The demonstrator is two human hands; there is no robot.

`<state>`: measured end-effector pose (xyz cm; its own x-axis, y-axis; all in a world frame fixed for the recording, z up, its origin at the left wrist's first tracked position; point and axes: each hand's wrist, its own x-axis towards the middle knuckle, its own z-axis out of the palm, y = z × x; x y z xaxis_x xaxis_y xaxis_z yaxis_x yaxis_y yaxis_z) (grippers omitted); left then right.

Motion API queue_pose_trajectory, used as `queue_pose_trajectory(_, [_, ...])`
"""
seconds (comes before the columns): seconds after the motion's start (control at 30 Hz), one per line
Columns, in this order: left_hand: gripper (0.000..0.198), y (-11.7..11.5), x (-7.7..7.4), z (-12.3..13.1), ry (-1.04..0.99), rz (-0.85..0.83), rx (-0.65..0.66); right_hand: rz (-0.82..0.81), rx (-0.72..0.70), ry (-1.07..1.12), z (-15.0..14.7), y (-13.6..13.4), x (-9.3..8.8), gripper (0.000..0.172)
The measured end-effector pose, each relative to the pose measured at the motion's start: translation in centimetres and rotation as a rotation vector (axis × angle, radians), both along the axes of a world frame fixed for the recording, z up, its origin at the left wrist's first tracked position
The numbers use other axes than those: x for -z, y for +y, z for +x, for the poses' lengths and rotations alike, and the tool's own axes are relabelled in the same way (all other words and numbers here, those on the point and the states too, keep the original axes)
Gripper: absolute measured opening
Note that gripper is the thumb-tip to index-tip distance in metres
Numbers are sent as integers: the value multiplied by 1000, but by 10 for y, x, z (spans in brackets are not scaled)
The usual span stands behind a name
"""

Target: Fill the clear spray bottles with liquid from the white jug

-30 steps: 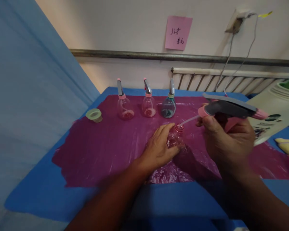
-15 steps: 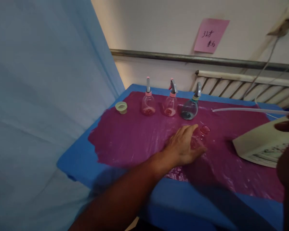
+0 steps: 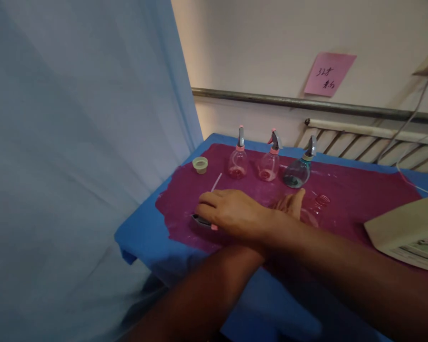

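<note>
Purple sheet (image 3: 180,197) bears part-filled sprayers (image 3: 268,171); hands (image 3: 233,213) grip uncapped bottle (image 3: 311,214) (left), spray head (image 3: 202,220) (right).

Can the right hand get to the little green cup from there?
Probably yes: the right hand is close to the cup, with just purple sheet showing between. The spray head under it might need letting go first.

Right hand (image 3: 230,211) and spray head (image 3: 201,221) now farther left.
</note>
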<state>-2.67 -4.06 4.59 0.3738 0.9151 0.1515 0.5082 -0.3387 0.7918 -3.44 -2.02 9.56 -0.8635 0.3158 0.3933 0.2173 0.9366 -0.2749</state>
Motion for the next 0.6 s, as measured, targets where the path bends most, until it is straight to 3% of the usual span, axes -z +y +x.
queue_pose_trajectory(0.1, [84,4,3,-1,43,-45,46,203,-21,-376,-31,19,3,17])
queue_pose_trajectory(0.23, [99,7,8,2,85,-105,97,209,20,-526,-44,31,12,27])
queue_pose_trajectory(0.33, [98,8,11,6,94,-114,98,184,37,-530,-37,29,17,28])
queue_pose_trajectory(0.47, [98,9,18,9,78,-79,67,195,57,-464,-20,16,14,45])
queue_pose_trajectory(0.6, [108,9,30,9,15,-13,0,221,93,-261,10,-4,6,39])
